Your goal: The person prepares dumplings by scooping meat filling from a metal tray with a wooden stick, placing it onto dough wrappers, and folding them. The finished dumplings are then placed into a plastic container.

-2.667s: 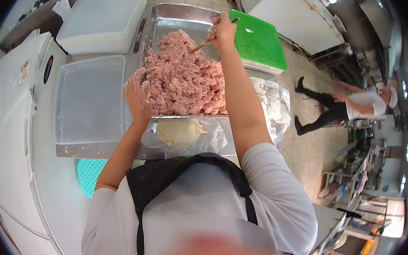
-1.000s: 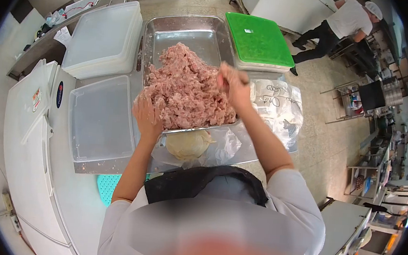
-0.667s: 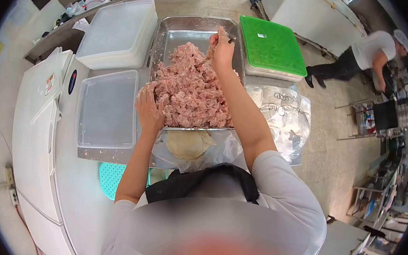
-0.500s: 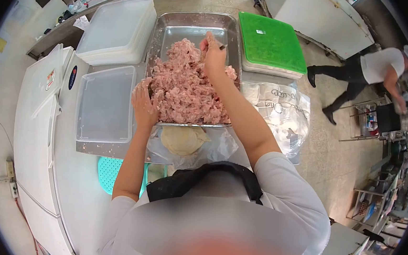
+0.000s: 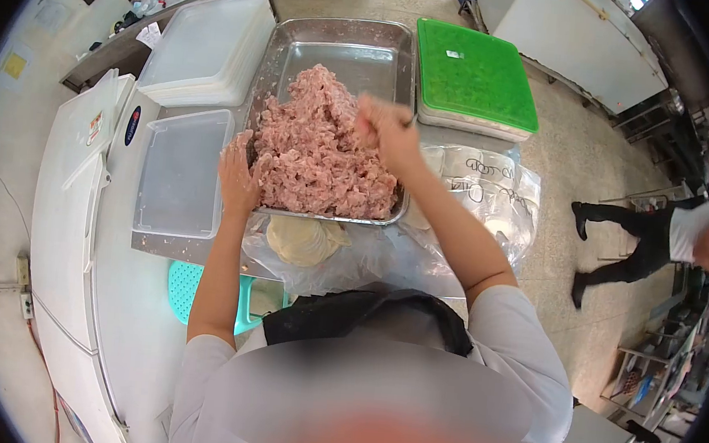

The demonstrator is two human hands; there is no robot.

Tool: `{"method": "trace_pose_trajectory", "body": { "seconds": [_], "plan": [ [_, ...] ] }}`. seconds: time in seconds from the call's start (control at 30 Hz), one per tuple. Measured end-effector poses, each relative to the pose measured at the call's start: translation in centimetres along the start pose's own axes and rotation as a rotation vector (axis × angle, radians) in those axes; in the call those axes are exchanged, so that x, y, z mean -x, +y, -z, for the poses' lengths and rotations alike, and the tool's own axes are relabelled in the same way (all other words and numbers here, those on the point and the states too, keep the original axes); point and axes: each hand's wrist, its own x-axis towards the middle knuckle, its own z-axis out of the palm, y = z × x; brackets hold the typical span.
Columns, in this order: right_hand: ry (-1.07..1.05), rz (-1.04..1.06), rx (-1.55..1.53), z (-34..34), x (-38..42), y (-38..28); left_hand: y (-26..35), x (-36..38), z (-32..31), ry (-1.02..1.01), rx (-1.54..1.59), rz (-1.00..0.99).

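Observation:
A deep metal tray [image 5: 344,33] holds a large heap of coarse ground meat [image 5: 322,152], piled toward its near end. My left hand [image 5: 239,177] grips the tray's left rim, bits of meat stuck to its fingers. Above the right side of the heap, my right hand [image 5: 392,141] is closed in a fist around a utensil [image 5: 405,123]. Only the dark handle end of that utensil shows, so its kind cannot be told. Just below the tray, a stack of pale round dough wrappers [image 5: 303,241] lies on clear plastic [image 5: 359,263].
Stacked lidded containers [image 5: 206,43] stand back left, with a clear plastic lid [image 5: 179,174] nearer. A green-lidded container [image 5: 478,77] and marked plastic bags [image 5: 490,190] sit right. A turquoise stool [image 5: 185,287] is below the table. Another person [image 5: 649,232] walks at far right.
My right hand has moved down and right, away from the far part of the heap. The tray has shifted slightly left with my left hand on it. The other person has moved right.

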Motion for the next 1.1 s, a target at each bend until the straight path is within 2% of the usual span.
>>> {"method": "trace_pose_trajectory", "body": {
  "seconds": [0.07,0.17,0.23,0.3,0.37,0.4,0.5,0.6,0.7,0.77,0.8,0.9,0.97,1.1],
  "plan": [
    [0.016,0.04,-0.055,0.4,-2.8,-3.0,0.2,0.1,0.0,-0.032,-0.074,0.002],
    [-0.096,0.131,-0.085,0.0,-7.7,-5.0,0.0,0.2,-0.1,-0.044,-0.104,0.033],
    [-0.014,0.149,-0.032,-1.6,-10.9,-2.9,0.0,0.1,0.1,-0.05,-0.078,0.03],
    [-0.024,0.163,0.062,-1.6,-12.4,0.9,0.1,0.1,0.2,-0.062,-0.048,0.035],
    [0.025,0.147,0.317,-1.6,-14.2,5.2,0.2,-0.1,0.3,-0.068,-0.015,0.083],
    [0.011,0.147,0.319,-2.0,-15.0,5.5,0.1,-0.1,0.3,-0.061,-0.016,0.095],
    [-0.07,-0.001,0.453,-3.6,-16.9,6.9,0.0,0.1,0.2,-0.075,-0.006,0.124],
    [-0.156,-0.01,0.589,-5.5,-16.5,5.5,0.2,0.1,0.3,-0.068,0.037,0.151],
    [-0.164,-0.124,0.632,-5.3,-13.9,5.1,0.1,-0.1,0.1,-0.059,0.044,0.144],
    [-0.208,0.116,0.637,-4.5,-12.2,6.3,0.2,-0.1,0.2,-0.081,0.001,0.159],
    [-0.205,0.111,0.636,-4.4,-11.6,6.0,0.1,0.0,0.2,-0.087,0.001,0.158],
    [-0.273,0.036,0.615,-3.8,-10.4,3.0,0.0,-0.4,0.1,-0.086,0.042,0.162],
    [-0.294,-0.142,0.624,-3.8,-9.9,1.3,-0.1,-0.3,0.1,-0.066,0.055,0.188],
    [-0.305,-0.103,0.569,-2.8,-7.3,-1.6,-0.3,-0.1,0.2,-0.099,0.071,0.166]
  ]
}}
